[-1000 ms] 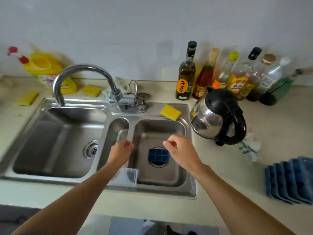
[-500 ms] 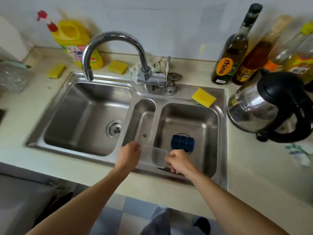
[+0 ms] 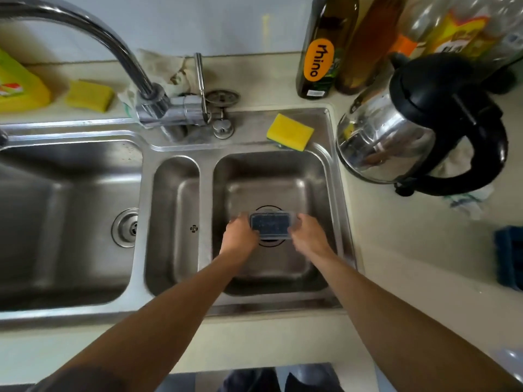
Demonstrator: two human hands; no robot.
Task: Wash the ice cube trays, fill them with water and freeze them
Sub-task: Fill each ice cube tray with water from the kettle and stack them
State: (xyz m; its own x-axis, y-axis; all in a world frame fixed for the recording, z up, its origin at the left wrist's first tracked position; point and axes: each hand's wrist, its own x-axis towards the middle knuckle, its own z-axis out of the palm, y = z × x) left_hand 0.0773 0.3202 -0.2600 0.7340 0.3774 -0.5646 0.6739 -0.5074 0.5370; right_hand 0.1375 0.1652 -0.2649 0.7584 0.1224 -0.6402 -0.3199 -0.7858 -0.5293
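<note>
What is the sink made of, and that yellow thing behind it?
The sink looks like stainless steel: grey, shiny, with soft reflections across its walls. The yellow sponge looks like soft foam, matte, with a thin dark scrubbing layer showing under one edge, though that layer is hard to make out.

L hand point(image 3: 240, 236) + R hand point(image 3: 307, 236) grip lidded blue ice tray point(image 3: 270, 225) over R basin point(image 3: 314, 176) drain.

Ice cube tray point(image 3: 270, 224) in the right basin point(image 3: 311, 176) over the drain, my left hand point(image 3: 240, 233) on its left end, my right hand point(image 3: 307, 236) on its right end. Narrow basin point(image 3: 172, 210) just left, big basin point(image 3: 65, 210) far left. Faucet point(image 3: 152, 103) behind them. Sponge point(image 3: 290, 132) on the far rim. Kettle point(image 3: 421, 123) right of sink, bottles point(image 3: 319, 49) behind it. More trays point(image 3: 509, 257) at the right edge.
</note>
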